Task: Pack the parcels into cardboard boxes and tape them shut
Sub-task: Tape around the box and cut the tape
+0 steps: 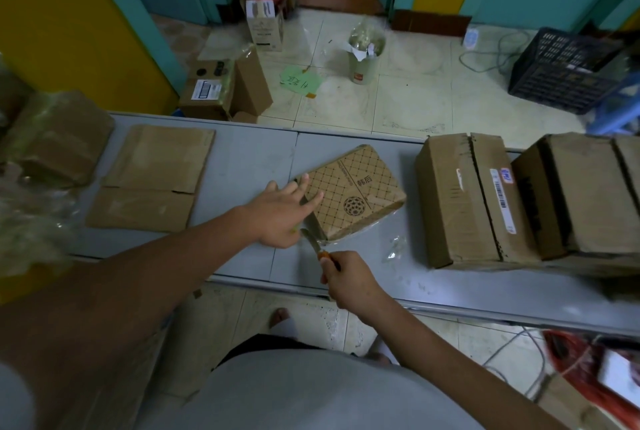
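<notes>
A small patterned cardboard box lies on the grey table, wrapped in clear tape. My left hand rests flat on its near-left corner with fingers straight and spread. My right hand grips the orange handle of a knife, whose blade points up at the box's near-left edge, just under my left hand.
Flattened cardboard sheets lie at the table's left, beside plastic-wrapped bundles. Two large taped boxes stand at the right. Beyond the table, the tiled floor holds boxes, a bucket and a black crate.
</notes>
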`<state>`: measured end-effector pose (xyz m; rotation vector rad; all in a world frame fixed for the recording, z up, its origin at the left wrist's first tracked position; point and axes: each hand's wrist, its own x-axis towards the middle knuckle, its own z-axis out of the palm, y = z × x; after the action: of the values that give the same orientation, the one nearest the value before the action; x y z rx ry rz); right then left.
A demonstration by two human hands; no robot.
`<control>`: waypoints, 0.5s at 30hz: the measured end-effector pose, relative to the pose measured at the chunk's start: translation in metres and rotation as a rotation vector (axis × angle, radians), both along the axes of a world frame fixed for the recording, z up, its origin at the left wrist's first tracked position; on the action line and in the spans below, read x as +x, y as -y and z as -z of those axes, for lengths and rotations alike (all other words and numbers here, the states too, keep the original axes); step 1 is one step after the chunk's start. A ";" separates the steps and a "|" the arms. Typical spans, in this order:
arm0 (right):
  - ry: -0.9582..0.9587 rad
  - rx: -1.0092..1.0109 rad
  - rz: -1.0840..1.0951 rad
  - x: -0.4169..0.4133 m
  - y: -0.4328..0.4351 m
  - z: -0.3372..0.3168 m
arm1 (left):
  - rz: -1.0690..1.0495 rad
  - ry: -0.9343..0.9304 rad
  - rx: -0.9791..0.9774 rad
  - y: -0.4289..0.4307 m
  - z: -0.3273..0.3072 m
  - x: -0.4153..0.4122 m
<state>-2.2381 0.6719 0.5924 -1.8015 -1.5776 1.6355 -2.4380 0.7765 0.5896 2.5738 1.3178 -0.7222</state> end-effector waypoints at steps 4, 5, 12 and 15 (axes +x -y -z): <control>-0.008 -0.081 0.001 -0.003 -0.015 -0.009 | -0.007 -0.012 0.036 0.003 0.003 0.004; -0.023 -0.121 0.006 -0.005 -0.022 -0.013 | -0.006 -0.019 0.045 0.004 0.003 0.005; -0.113 -0.269 0.035 0.000 -0.035 -0.032 | -0.018 -0.004 0.028 0.004 0.001 0.007; -0.107 -0.296 0.027 -0.004 -0.040 -0.032 | -0.012 -0.010 0.040 0.005 0.001 0.007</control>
<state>-2.2417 0.7122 0.6246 -1.8239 -1.3170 2.0039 -2.4313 0.7712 0.5884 2.5941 1.3626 -0.7150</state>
